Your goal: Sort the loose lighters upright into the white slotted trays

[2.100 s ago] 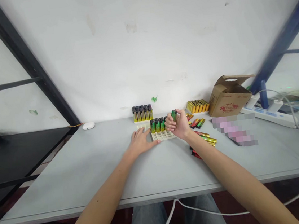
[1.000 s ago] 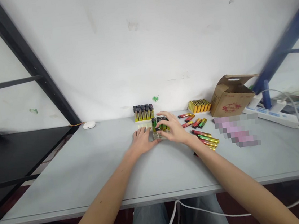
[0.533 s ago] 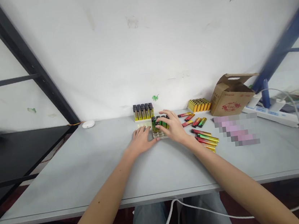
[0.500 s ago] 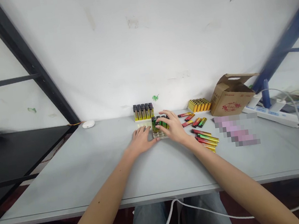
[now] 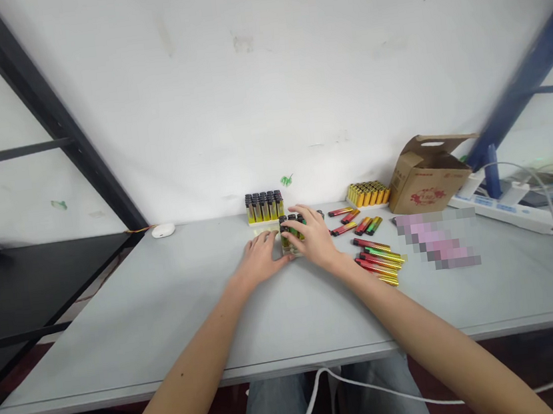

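In front of me on the table stands a tray (image 5: pixel 287 253) filled with upright lighters (image 5: pixel 283 221) with black tops, some with green bodies. My right hand (image 5: pixel 314 237) curves over this tray, its thumb and fingers bent around a lighter among the others; the fingers hide part of it. My left hand (image 5: pixel 260 260) lies at the tray's left side with fingers spread and the thumb touching its front left corner. Behind the hands, a second pale tray of yellow, black-topped lighters (image 5: pixel 264 207) stands near the wall.
Several loose red, green and gold lighters (image 5: pixel 375 248) lie right of my right hand. Farther back are a tray of yellow-orange cylinders (image 5: pixel 368 194), an open cardboard box (image 5: pixel 427 182) and a power strip (image 5: pixel 509 213) with cables. A white case (image 5: pixel 163 230) lies back left.
My right hand has moved slightly left and lower over the tray, and the lighter at its fingers now sits among the others. My left hand has stayed about where it was.
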